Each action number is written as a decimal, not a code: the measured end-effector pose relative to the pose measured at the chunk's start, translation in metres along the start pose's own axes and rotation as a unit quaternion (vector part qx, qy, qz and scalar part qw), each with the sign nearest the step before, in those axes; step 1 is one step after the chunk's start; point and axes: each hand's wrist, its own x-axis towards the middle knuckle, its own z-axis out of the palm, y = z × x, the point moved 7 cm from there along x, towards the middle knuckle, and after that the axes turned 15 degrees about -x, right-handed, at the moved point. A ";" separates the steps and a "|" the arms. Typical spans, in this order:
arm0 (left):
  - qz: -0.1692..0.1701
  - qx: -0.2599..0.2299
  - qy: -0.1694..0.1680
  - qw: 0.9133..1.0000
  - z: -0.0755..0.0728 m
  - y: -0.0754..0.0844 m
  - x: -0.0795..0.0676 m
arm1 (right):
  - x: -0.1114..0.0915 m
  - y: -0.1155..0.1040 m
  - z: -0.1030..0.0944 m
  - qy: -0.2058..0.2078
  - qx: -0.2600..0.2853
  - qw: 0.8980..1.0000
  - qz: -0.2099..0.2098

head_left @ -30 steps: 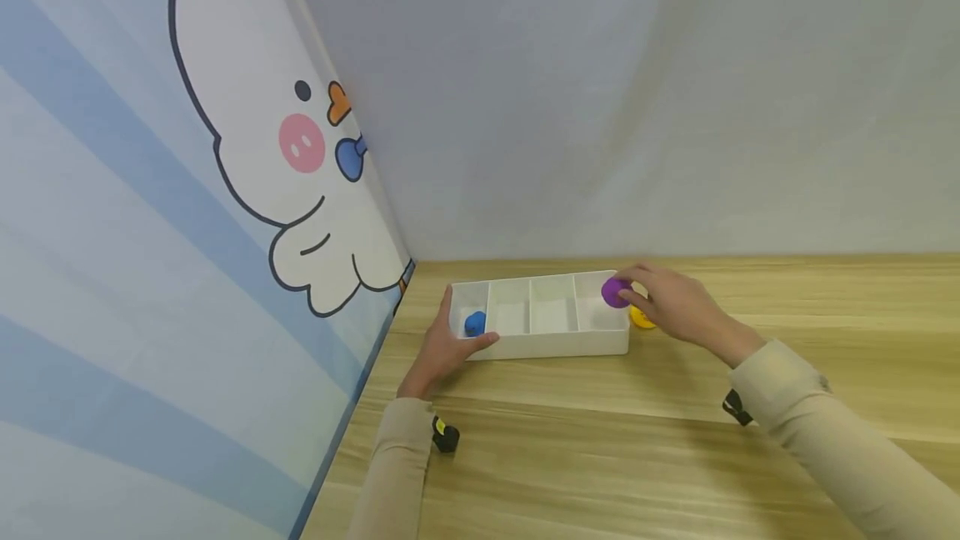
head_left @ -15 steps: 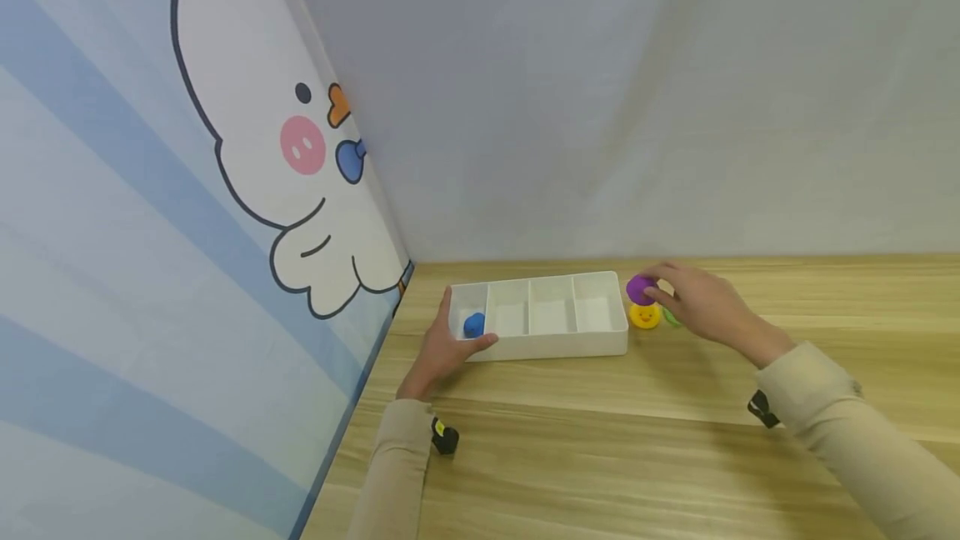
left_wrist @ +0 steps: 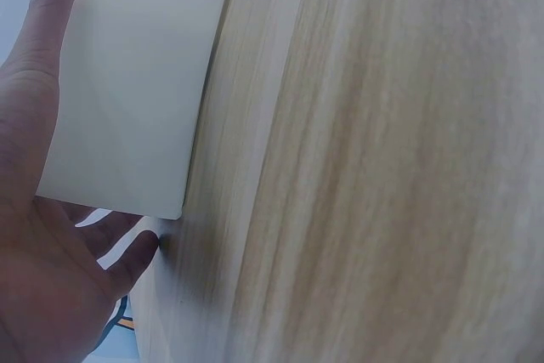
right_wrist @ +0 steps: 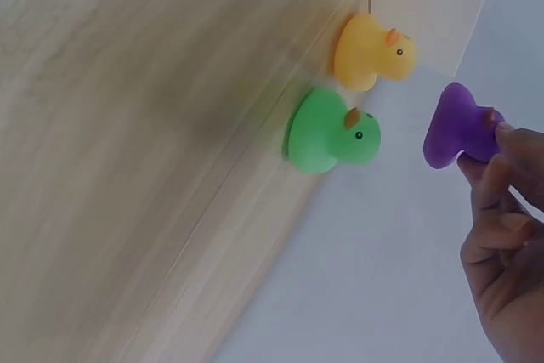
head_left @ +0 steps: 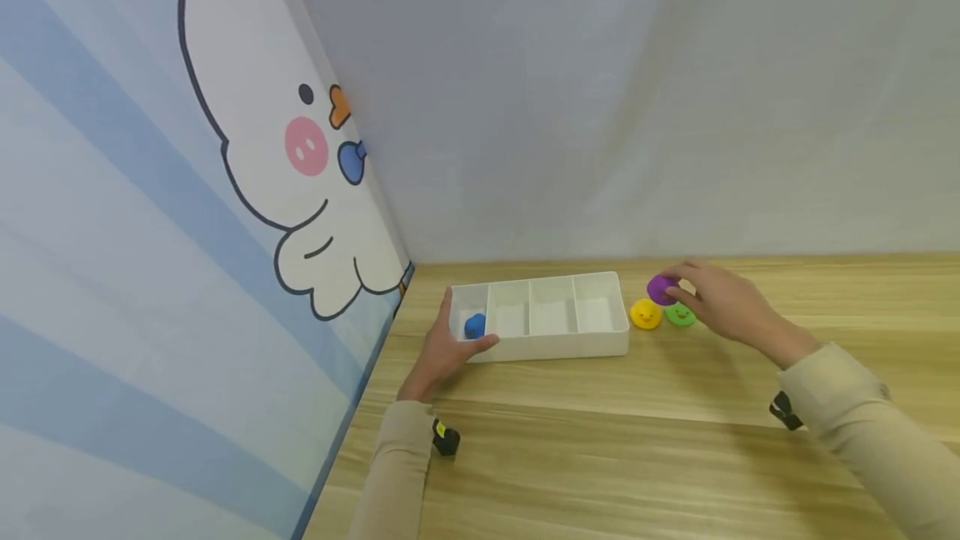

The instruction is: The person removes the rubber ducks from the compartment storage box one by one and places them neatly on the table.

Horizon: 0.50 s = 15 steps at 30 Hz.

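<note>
A white four-compartment box (head_left: 553,344) lies on the table, with a blue rubber duck (head_left: 475,325) in its leftmost compartment. My left hand (head_left: 442,348) grips that end, thumb along the front wall and fingers at the left side; the left wrist view has the thumb against the box wall (left_wrist: 127,99). Between thumb and fingertips, my right hand (head_left: 723,302) pinches a purple rubber duck (right_wrist: 461,127) by its head, held above the table. Below it, a yellow rubber duck (right_wrist: 370,51) and a green rubber duck (right_wrist: 327,133) stand side by side, right of the box.
Wood-grain table (head_left: 570,457) reaches back to a grey-white wall (head_left: 600,107). On the left rises a blue striped panel (head_left: 150,273) printed with a white cartoon bird, close to the left hand.
My right hand has carried the purple duck rightward, from over the box's right end to above the yellow and green ducks, bringing the green one into view. The left hand stays put.
</note>
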 end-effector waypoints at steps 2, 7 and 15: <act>-0.001 -0.005 -0.002 1.000 0.000 0.000 -0.001 | -0.003 0.001 -0.001 -0.001 -0.005 1.000 0.001; 0.000 -0.006 -0.004 1.000 -0.001 0.001 -0.003 | -0.010 0.005 -0.005 -0.004 -0.014 1.000 0.008; 0.002 -0.001 -0.006 1.000 -0.001 0.001 -0.003 | -0.016 0.015 -0.008 0.000 -0.016 1.000 0.014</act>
